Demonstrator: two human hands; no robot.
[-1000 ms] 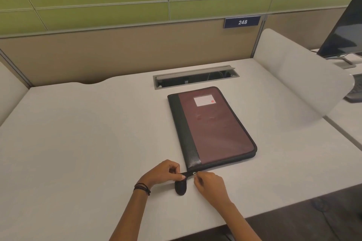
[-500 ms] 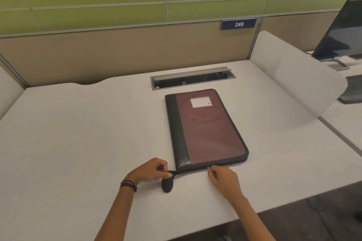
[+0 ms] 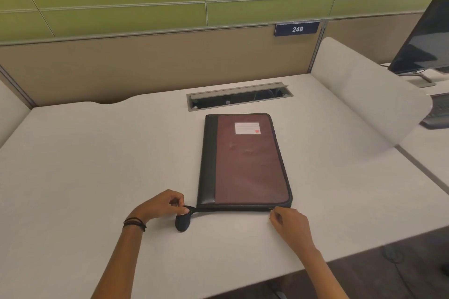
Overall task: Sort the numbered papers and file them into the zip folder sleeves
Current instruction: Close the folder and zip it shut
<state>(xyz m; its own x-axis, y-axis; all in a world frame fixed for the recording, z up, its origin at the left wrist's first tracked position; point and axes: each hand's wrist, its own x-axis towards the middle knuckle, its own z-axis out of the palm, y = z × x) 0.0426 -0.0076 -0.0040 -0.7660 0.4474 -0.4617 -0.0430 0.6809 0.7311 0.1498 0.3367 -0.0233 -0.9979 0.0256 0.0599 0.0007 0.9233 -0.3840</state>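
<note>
Zip folder (image 3: 247, 165) flat on desk (image 3: 97, 165), left hand (image 3: 161, 205) pinching strap (image 3: 190, 209), right hand (image 3: 289, 224) pinching zipper pull (image 3: 272, 210)

Left of the zip folder (image 3: 247, 162) the desk (image 3: 97, 165) offers wide open surface. Just beyond the folder's far edge a cable slot (image 3: 239, 96) breaks the top. At right a white divider (image 3: 364, 109) stands, leaving a narrower strip.

The zip folder (image 3: 250, 162) lies flat on the tabletop (image 3: 97, 165) near its front edge, with a cable slot (image 3: 239, 98) behind it, toward the back edge.
</note>
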